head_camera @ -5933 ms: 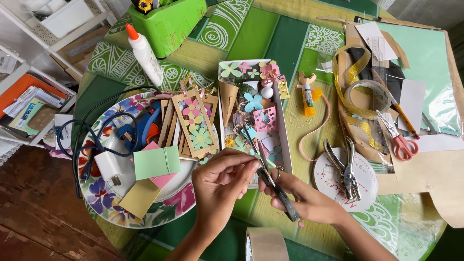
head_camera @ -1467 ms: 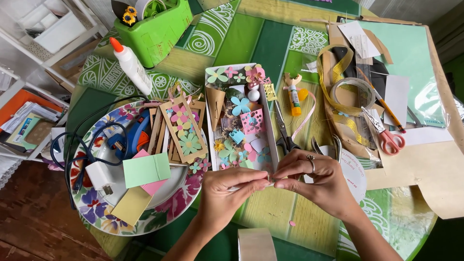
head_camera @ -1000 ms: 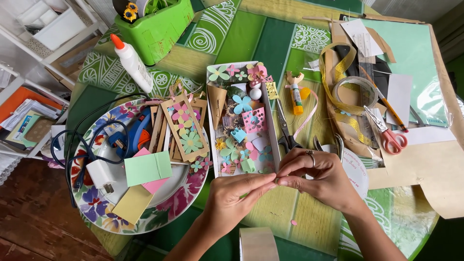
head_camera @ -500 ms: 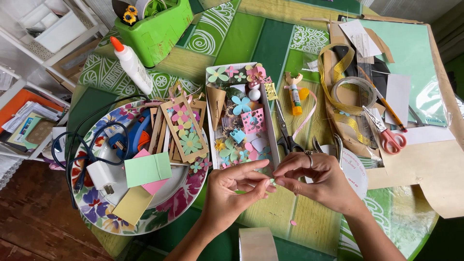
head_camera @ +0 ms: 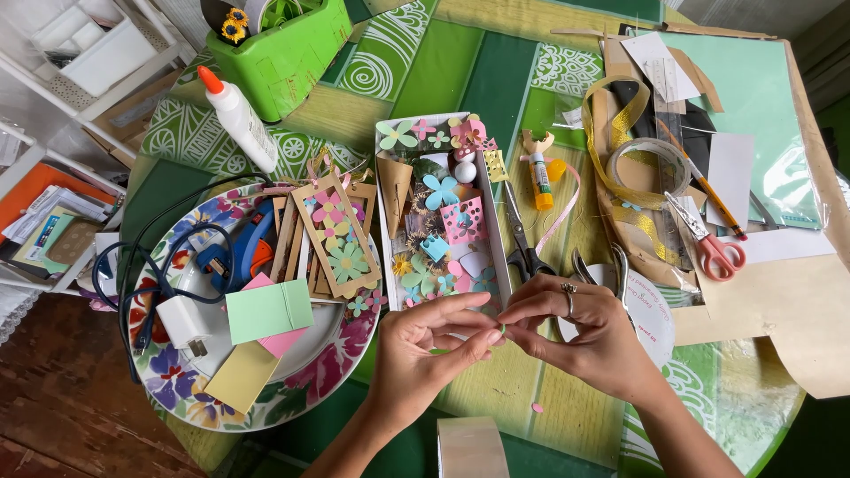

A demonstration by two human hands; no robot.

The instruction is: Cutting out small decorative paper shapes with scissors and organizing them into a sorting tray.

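Hands meet at the 6 o'clock edge of a green patterned tabletop [head_camera: 460, 80]. Left hand [head_camera: 423, 354] and right hand [head_camera: 591, 335] face each other, fingertips pinched narrow around a tiny green piece [head_camera: 501, 329] held between them; its exact shape is too small to tell. A ring [head_camera: 571, 287] sits on one right finger.

At 12 o'clock of the hands lies a long white tray [head_camera: 384, 232] filled with paper flowers [head_camera: 440, 190] and punched pink shapes. Black scissors [head_camera: 522, 237] lie just beside the tray at its 3 o'clock side, with an orange-capped glue stick [head_camera: 539, 175] beyond them. Pliers [head_camera: 595, 265] rest on a white disc [head_camera: 651, 312], partly hidden behind the right hand.

At 9 o'clock stands a floral plate [head_camera: 305, 376] carrying a blue glue gun [head_camera: 232, 251], its black cord, wooden frames with flowers [head_camera: 335, 237], a green paper square [head_camera: 268, 311] and a yellow one [head_camera: 241, 375]. A white glue bottle [head_camera: 237, 119] with orange tip lies at 11 o'clock, near a green bin [head_camera: 283, 53].

At 2 o'clock are a clear tape roll [head_camera: 652, 161], gold ribbon, red-handled scissors [head_camera: 713, 246] and a pencil [head_camera: 713, 196]. A tape roll [head_camera: 472, 447] sits at 6 o'clock, close below the wrists.
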